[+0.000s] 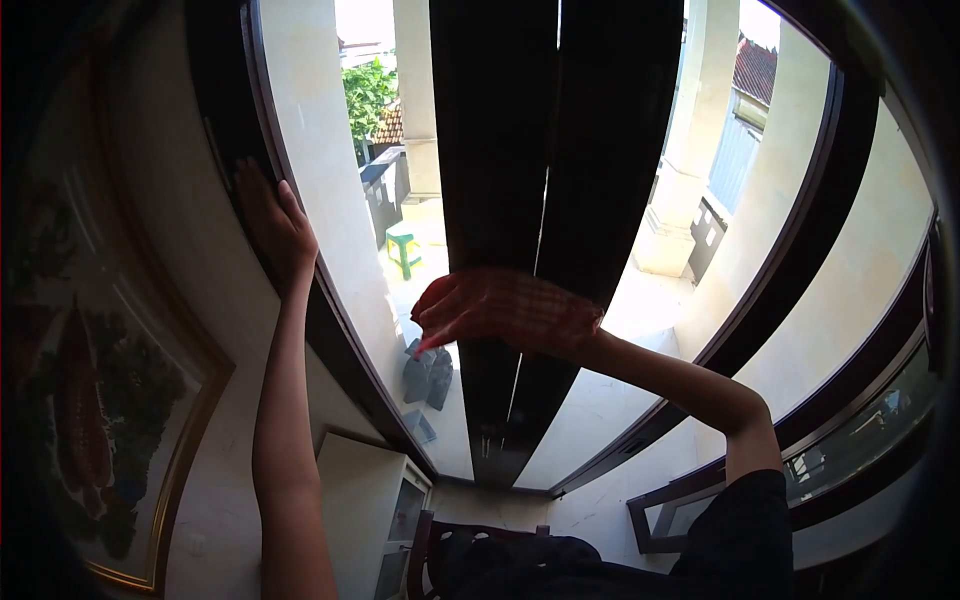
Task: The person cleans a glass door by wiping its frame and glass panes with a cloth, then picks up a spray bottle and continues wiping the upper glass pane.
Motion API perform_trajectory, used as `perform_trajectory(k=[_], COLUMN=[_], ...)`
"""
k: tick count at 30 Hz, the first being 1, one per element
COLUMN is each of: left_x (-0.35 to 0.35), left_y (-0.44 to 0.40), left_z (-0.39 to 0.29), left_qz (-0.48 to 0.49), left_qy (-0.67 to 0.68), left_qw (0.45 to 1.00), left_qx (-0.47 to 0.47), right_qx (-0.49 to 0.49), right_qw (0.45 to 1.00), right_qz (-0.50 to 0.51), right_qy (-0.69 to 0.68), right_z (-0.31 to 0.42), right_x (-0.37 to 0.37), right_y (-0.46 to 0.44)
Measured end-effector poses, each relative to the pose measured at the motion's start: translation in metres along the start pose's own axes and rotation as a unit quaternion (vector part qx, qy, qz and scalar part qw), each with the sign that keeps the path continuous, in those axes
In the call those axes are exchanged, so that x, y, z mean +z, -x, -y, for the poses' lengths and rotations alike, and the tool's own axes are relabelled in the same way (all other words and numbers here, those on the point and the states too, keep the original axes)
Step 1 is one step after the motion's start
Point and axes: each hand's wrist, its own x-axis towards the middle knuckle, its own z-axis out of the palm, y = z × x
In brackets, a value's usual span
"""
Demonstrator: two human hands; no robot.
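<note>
My left hand point(277, 222) lies flat against the dark wooden frame point(232, 110) on the left, fingers stretched upward and thumb apart. My right hand is in front of the dark centre panels point(500, 130), with a red cloth point(510, 310) around it. The cloth has faint pale lines and covers the hand, so the fingers are hidden. Its loose end hangs to the left and is slightly blurred. I cannot tell whether the cloth touches the panels.
A gold-framed picture point(205, 440) hangs on the left wall. Low down stand a pale cabinet point(360, 490) and a dark reddish chair point(425, 545). Another dark-framed glass pane point(860, 440) stands at right. Outside are a green stool point(402, 250) and grey things point(428, 375) on the floor.
</note>
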Motion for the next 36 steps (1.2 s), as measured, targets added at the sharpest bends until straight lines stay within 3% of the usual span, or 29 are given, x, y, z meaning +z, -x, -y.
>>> perform_trajectory(k=[15,16,17,18,19,20,21,22,23,24,25,26,27,28,29,30,31,32,33,35,36], left_x=[0.003,0.001,0.002,0.002,0.002,0.001,0.001,0.001,0.001,0.001,0.001,0.001,0.001,0.001,0.001,0.001,0.001,0.001,0.001,0.003,0.004], left_y=[0.003,0.003,0.002,0.002,0.002,0.002,0.002,0.002,0.002,0.002,0.002,0.002,0.002,0.002,0.002,0.002,0.002,0.003,0.004,0.004,0.004], left_z=[0.006,0.004,0.004,0.004,0.003,0.002,0.003,0.003,0.004,0.004,0.004,0.003,0.003,0.003,0.003,0.003,0.003,0.004,0.004,0.005,0.005], left_qz=[-0.004,-0.002,-0.008,-0.006,-0.003,-0.004,-0.003,0.003,0.007,0.007,0.005,0.004,0.003,0.005,0.005,0.004,0.004,0.004,0.004,0.002,0.000], left_qy=[0.029,0.027,0.021,0.025,0.029,0.028,0.025,0.025,0.024,0.029,0.027,0.039,0.052,0.052,0.047,0.043,0.045,0.043,0.041,0.042,0.040], left_qw=[1.000,1.000,1.000,1.000,1.000,1.000,1.000,1.000,1.000,1.000,1.000,0.999,0.999,0.999,0.999,0.999,0.999,0.999,0.999,0.999,0.999], left_qx=[-0.002,-0.004,-0.002,-0.001,-0.001,0.004,0.004,0.001,-0.002,-0.002,-0.003,-0.005,-0.008,-0.007,-0.008,-0.008,-0.007,-0.008,-0.009,-0.007,-0.005], right_qx=[-0.054,0.035,0.116,0.112,0.265,0.406,0.528,0.489,0.488,0.383,0.229,0.228,0.116,0.002,0.003,0.175,0.332,0.460,0.461,0.328,0.238], right_qw=[0.996,0.990,0.930,0.930,0.849,0.727,0.569,0.584,0.583,0.769,0.855,0.856,0.938,0.984,0.984,0.910,0.759,0.545,0.546,0.840,0.933], right_qz=[0.015,0.001,-0.012,-0.018,0.063,0.145,0.221,0.047,0.046,0.254,0.427,0.426,0.297,0.158,0.159,0.233,0.286,0.314,0.313,0.226,0.167], right_qy=[0.074,-0.139,-0.347,-0.349,-0.452,-0.535,-0.591,-0.646,-0.648,-0.445,-0.184,-0.184,-0.136,-0.083,-0.083,-0.295,-0.481,-0.627,-0.626,-0.368,-0.210], right_z=[-0.027,-0.039,-0.053,-0.069,-0.096,-0.120,-0.133,-0.129,-0.126,-0.123,-0.119,-0.094,-0.058,-0.041,-0.045,-0.052,-0.060,-0.069,-0.082,-0.126,-0.137], right_x=[-0.004,-0.004,-0.006,-0.009,-0.028,-0.045,-0.049,-0.036,-0.039,-0.048,-0.063,-0.056,-0.036,-0.026,-0.029,-0.029,-0.028,-0.027,-0.021,-0.024,-0.031], right_y=[-0.013,-0.014,-0.028,-0.041,-0.067,-0.092,-0.104,-0.113,-0.115,-0.117,-0.130,-0.108,-0.069,-0.043,-0.033,-0.024,-0.017,-0.021,-0.026,-0.075,-0.095])
